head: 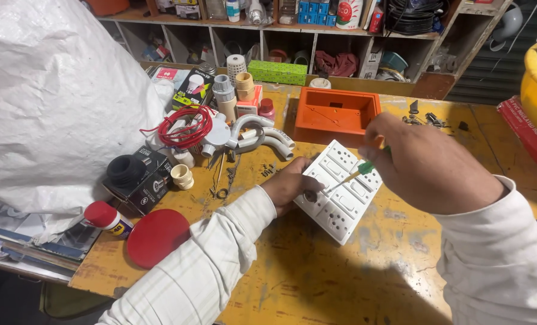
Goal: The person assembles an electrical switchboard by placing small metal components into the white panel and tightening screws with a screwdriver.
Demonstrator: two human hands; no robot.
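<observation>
a worn yellow table (316,283) in a cluttered workshop, with shelves (280,30) of boxes and spare parts behind it. on the table in front of me lies a white switch plate (341,192), tilted at an angle, its sockets and rocker switches facing up. my left hand (289,186) rests on the plate's left edge, fingers curled over it, thumb pressed near a round dark knob. my right hand (428,165) is closed around a green-handled screwdriver (356,173), its thin shaft slanting down to the plate's middle, the tip touching the face. just behind the plate sits an open orange box (336,114). to the left lie white pipe bends (265,138), a coil of red wire (187,129), and small cream pipe fittings (182,176). nearer me are a black box with a black ribbed ring on top (137,177), a flat red disc (156,236) and a red-capped can (106,218). a big white woven sack (52,102) fills the left side.
</observation>
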